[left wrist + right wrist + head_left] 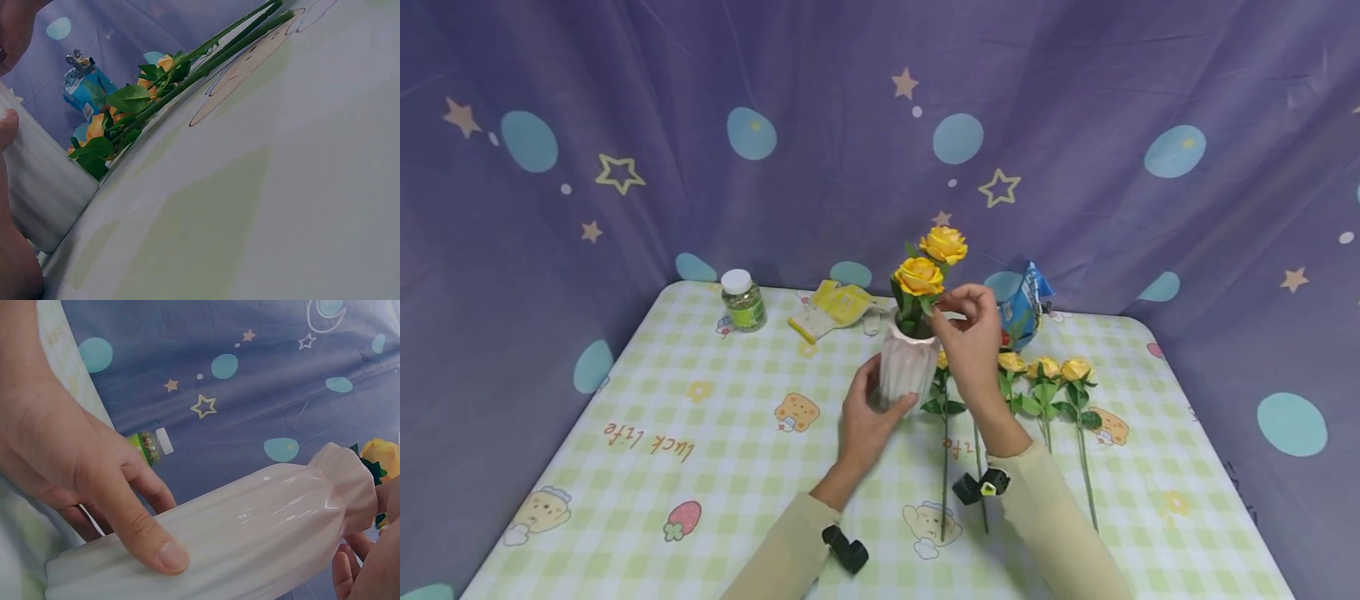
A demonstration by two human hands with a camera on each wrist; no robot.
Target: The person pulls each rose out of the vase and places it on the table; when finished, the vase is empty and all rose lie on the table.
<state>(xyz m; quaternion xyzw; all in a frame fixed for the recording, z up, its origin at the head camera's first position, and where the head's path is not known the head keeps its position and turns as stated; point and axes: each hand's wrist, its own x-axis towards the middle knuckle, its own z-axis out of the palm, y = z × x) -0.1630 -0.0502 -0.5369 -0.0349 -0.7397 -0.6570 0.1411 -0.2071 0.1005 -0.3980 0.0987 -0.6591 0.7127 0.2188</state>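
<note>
A white ribbed vase (904,371) stands upright on the table, my left hand (867,421) gripping its lower body from the left. In the right wrist view the left thumb (164,550) lies along the glossy side of the vase. Two yellow roses rise from its mouth, the front rose (919,277) lower than the back rose (944,244). At the rim, my right hand (973,342) pinches the front rose by its leaves, thumb and forefinger close together. The stems inside the vase are hidden.
Several loose yellow roses (1077,371) lie right of the vase, stems toward me. Behind them stands a blue bag (1022,310), clipped at the top. A white-capped jar (743,302) and a crumpled yellow packet (838,307) sit at the back left. A curtain backs the checked table (647,392).
</note>
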